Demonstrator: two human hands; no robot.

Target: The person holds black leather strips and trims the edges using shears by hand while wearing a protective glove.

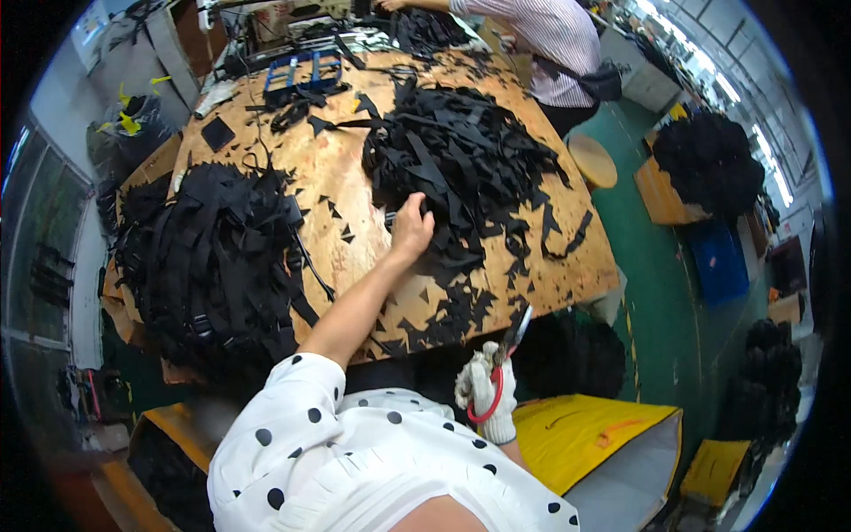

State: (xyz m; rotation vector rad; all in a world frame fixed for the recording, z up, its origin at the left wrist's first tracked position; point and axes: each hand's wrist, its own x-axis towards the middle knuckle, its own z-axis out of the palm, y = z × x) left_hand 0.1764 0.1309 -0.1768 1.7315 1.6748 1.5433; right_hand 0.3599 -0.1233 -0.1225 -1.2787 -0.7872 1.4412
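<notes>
A wooden work table (332, 173) stretches out before me. My left hand (412, 229) is bare and reaches to the near left edge of a big heap of black webbing straps (459, 146). Its fingers are bent against the heap, and whether they pinch a strap is hidden. In a white knitted glove, my right hand (488, 392) stays near my body, just off the table's front edge. It grips scissors (495, 396) with red handles, their blades pointing up and away from me. Small black triangular offcuts (459, 312) lie scattered between the heap and the front edge.
A thick bundle of black straps (213, 253) with buckles hangs over the table's left side. Farther back sits a blue plastic tray (302, 72). Another person (558, 46) in a striped shirt works at the far end. A round stool (592, 161) and yellow box (592, 432) stand to the right.
</notes>
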